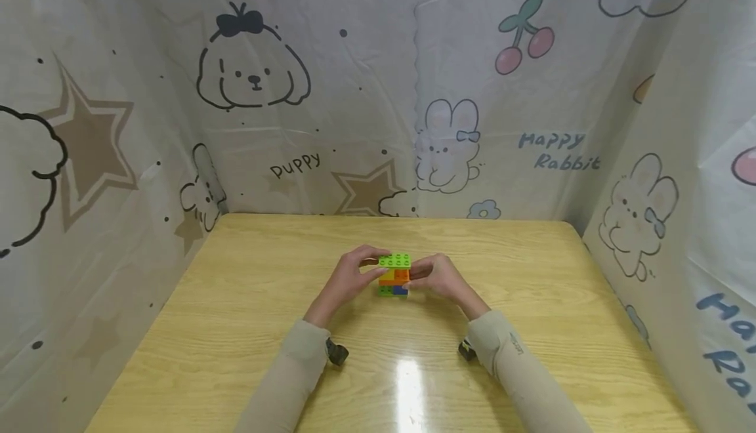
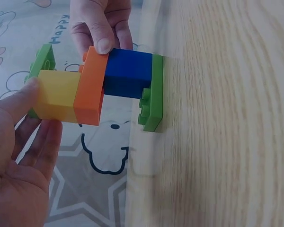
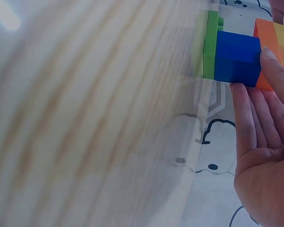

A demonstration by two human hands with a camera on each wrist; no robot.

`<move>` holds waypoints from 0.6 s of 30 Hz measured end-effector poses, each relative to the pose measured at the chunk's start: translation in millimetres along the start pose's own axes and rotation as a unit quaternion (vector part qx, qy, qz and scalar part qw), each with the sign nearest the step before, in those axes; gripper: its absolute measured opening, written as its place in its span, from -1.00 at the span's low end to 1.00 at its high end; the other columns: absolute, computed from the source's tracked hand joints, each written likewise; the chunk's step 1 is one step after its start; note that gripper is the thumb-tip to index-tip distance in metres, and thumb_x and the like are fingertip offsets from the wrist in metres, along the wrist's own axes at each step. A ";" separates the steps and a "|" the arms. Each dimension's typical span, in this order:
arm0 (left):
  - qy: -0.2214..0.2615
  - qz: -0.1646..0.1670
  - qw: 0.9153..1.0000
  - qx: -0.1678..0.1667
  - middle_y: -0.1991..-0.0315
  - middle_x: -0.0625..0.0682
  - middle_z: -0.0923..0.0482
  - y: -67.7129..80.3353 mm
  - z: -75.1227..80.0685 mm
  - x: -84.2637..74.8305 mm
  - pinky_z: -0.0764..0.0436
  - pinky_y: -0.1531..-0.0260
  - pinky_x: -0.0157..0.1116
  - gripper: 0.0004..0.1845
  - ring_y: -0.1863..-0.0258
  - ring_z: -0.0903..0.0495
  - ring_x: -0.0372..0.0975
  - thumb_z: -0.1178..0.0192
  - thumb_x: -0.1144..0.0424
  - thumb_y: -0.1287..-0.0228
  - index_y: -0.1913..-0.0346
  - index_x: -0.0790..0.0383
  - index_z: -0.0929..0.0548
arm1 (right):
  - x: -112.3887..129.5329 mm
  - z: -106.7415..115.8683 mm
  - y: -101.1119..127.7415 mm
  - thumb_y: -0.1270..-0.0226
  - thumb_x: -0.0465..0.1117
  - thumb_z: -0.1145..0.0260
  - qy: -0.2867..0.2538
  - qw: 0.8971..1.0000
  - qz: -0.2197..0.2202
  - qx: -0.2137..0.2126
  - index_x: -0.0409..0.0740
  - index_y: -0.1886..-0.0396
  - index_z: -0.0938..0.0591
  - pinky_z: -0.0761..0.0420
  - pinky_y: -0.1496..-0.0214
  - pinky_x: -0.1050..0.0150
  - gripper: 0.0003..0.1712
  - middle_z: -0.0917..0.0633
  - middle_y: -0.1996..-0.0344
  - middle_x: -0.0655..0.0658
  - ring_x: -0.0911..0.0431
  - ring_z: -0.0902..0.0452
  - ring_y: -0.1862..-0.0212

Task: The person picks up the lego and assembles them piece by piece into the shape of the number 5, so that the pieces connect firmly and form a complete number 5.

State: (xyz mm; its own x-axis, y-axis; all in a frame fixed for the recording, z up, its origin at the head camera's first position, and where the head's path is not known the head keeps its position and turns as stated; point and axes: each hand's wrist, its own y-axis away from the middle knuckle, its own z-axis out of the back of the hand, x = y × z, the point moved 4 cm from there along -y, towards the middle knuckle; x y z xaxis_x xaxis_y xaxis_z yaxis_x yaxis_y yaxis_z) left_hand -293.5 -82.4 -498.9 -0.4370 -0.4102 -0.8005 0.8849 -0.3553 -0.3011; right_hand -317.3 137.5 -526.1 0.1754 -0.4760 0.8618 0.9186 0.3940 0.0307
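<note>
A small tower of toy building bricks stands between my hands. Its bottom is a green plate [image 2: 156,94], with a blue brick [image 2: 128,73] on one side of it. Over that lies an orange plate [image 2: 91,87], then a yellow brick [image 2: 59,97] on the opposite side. Another green plate [image 1: 394,261] tops the tower, its studs facing up. My left hand [image 1: 354,272] grips the upper part from the left, thumb at the yellow brick and upper green plate. From the right, my right hand [image 1: 440,277] holds the tower around the orange plate and blue brick.
The tower is on a wood-grain table [image 1: 266,249]. Printed curtains [image 1: 366,92] with puppies, rabbits and stars enclose the back and both sides. Dark wrist cameras [image 1: 336,353] hang under the sleeve cuffs.
</note>
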 end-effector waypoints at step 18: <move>0.026 0.004 1.000 0.012 -0.17 0.00 -0.66 1.2 -1.0 3.6 -0.61 -0.29 0.00 -0.60 -0.21 -0.62 -0.10 -0.36 0.29 -0.39 -0.25 0.05 -0.67 | -1.8 0.0 1.1 -0.14 -0.20 -0.64 -0.008 1.000 -0.002 0.005 -0.16 -0.01 -0.80 -0.75 -0.13 0.05 -0.59 -0.84 0.10 -0.15 0.02 -0.81 0.08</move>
State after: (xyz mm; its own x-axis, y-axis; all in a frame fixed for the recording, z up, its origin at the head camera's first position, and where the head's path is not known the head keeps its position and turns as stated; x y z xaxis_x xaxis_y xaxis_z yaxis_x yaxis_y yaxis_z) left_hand -293.9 -83.5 -502.7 -0.4210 -0.3686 -0.8288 0.8837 -0.3725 -0.2833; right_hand -316.6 138.8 -527.6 0.1669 -0.4647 0.8696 0.9158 0.3999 0.0380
